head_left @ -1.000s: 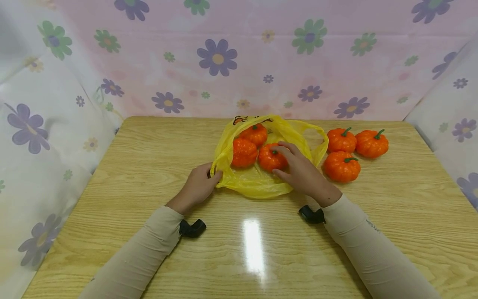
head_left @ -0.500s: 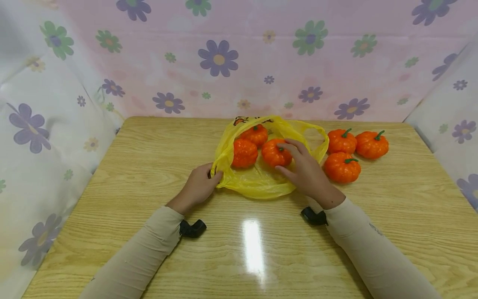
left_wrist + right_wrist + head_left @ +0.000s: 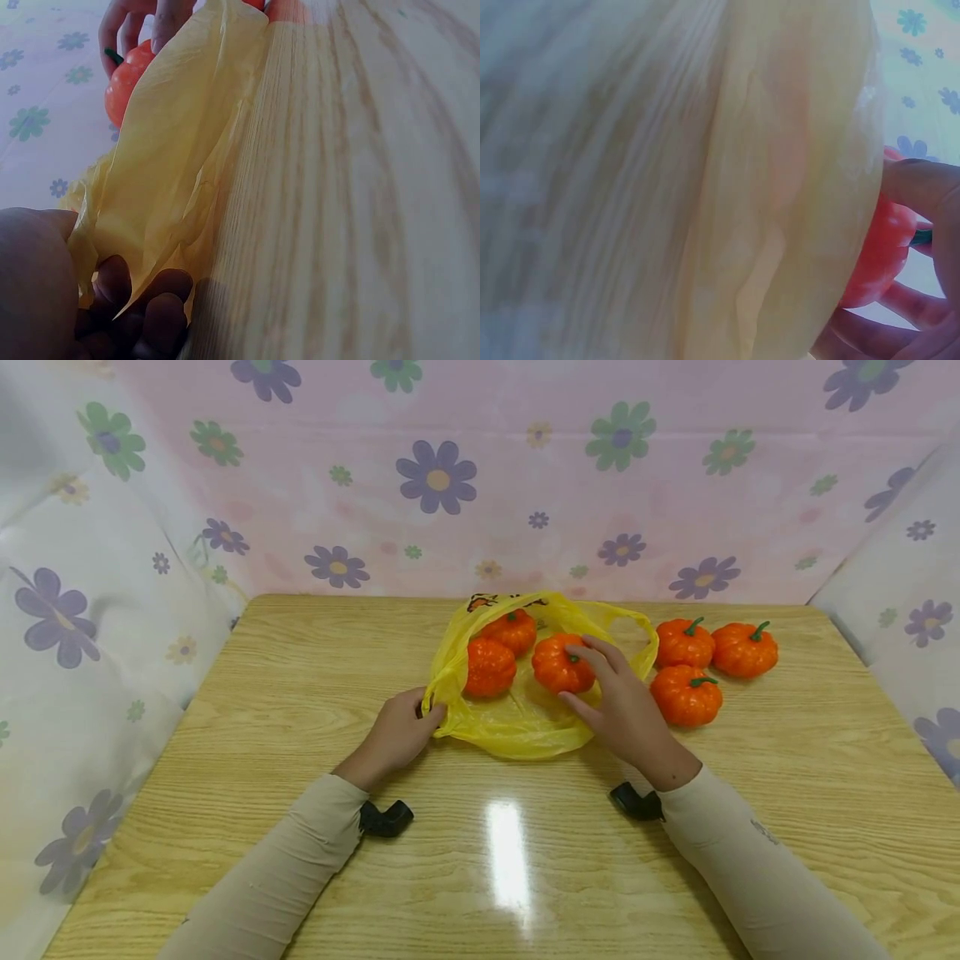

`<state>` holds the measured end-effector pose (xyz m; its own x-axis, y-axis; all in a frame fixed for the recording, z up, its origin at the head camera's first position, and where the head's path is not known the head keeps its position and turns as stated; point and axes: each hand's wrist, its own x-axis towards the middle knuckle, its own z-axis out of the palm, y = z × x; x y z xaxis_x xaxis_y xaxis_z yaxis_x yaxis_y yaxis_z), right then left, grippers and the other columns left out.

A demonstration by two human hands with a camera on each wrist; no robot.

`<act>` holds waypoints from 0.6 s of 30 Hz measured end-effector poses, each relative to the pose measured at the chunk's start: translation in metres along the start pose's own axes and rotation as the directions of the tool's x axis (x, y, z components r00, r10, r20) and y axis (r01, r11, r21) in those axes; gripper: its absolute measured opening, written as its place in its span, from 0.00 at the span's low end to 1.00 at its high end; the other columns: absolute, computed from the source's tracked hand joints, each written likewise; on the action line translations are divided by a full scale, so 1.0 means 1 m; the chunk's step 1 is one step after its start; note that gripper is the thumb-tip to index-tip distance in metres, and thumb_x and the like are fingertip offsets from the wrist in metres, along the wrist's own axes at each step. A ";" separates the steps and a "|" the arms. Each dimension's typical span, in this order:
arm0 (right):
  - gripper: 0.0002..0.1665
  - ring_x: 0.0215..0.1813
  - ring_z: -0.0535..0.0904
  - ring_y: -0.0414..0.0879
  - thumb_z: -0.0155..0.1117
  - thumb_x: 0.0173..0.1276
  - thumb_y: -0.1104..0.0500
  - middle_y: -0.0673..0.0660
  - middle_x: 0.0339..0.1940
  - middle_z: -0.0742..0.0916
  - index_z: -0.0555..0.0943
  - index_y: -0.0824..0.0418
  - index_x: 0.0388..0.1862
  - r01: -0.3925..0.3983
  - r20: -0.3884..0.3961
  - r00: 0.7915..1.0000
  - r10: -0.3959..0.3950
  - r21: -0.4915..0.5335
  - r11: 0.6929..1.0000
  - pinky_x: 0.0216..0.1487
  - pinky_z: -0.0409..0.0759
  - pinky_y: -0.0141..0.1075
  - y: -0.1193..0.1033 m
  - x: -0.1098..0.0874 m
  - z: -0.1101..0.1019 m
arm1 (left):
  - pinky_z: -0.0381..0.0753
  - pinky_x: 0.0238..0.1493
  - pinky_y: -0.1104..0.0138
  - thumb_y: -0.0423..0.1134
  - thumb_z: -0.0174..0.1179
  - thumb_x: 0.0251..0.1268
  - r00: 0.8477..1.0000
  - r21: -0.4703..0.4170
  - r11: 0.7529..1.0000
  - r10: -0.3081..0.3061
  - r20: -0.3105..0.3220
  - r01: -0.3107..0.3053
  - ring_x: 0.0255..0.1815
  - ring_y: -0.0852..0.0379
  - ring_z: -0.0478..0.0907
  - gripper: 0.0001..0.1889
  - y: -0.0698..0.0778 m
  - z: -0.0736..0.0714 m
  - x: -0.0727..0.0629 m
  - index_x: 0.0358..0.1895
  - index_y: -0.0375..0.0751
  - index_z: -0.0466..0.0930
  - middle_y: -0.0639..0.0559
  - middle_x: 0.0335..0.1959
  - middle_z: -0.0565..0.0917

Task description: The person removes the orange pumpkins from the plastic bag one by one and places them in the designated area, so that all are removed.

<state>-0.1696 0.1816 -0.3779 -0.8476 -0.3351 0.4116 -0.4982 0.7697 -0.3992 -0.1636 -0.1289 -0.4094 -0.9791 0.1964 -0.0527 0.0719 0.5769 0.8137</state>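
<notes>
My left hand point(image 3: 397, 727) pinches the near left edge of a yellow plastic bag point(image 3: 517, 731), whose mouth gapes toward me. In the left wrist view, the curled fingers point(image 3: 161, 319) grip the bunched plastic. My right hand point(image 3: 626, 710) grips a small orange pumpkin point(image 3: 558, 665) with a green stem, over the right part of the bag's mouth. In the right wrist view, thumb and fingers surround that pumpkin point(image 3: 881, 255), partly hidden behind the bag's side. Two more pumpkins, a front one point(image 3: 490, 668) and a back one point(image 3: 512, 631), lie inside the bag at the left.
Three more pumpkins stand just right of the bag: one at the back point(image 3: 684, 643), one further right point(image 3: 745, 649) and one in front point(image 3: 686, 696). All rests on a wooden table point(image 3: 300, 652) backed by a flowered cloth point(image 3: 510, 477).
The right hand has lifted the pumpkin slightly and carried it a little to the right, away from the two in the bag. The left hand has stayed at the bag's edge.
</notes>
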 end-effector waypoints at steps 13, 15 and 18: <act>0.38 0.35 0.83 0.62 0.75 0.61 0.60 0.67 0.71 0.71 0.71 0.60 0.69 -0.016 -0.083 0.996 0.015 -0.020 1.000 0.32 0.84 0.47 0.004 -0.014 -0.012 | 0.69 0.29 0.66 0.44 0.53 0.74 1.000 0.013 1.000 -0.001 -0.005 0.001 0.22 0.56 0.67 0.11 0.001 0.000 -0.001 0.35 0.43 0.79 0.51 0.23 0.74; 0.38 0.29 0.82 0.57 0.75 0.61 0.60 0.67 0.71 0.71 0.71 0.60 0.69 -0.010 -0.092 0.996 0.007 -0.031 0.999 0.27 0.81 0.42 0.006 -0.016 -0.014 | 0.69 0.29 0.66 0.44 0.52 0.74 1.000 0.016 1.000 0.000 -0.005 0.000 0.22 0.56 0.67 0.11 0.001 0.001 -0.001 0.34 0.43 0.79 0.51 0.23 0.74; 0.38 0.22 0.77 0.50 0.75 0.61 0.60 0.67 0.72 0.71 0.71 0.61 0.69 -0.004 -0.099 0.995 0.000 -0.047 0.999 0.22 0.75 0.35 0.006 -0.017 -0.016 | 0.69 0.28 0.66 0.45 0.52 0.74 1.000 0.014 1.000 -0.001 -0.007 0.001 0.21 0.56 0.67 0.11 0.000 0.001 0.000 0.34 0.44 0.79 0.51 0.22 0.74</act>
<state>-0.1553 0.2009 -0.3742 -0.8251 -0.2797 0.4909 -0.4852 0.7959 -0.3620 -0.1631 -0.1281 -0.4101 -0.9804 0.1906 -0.0496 0.0735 0.5880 0.8055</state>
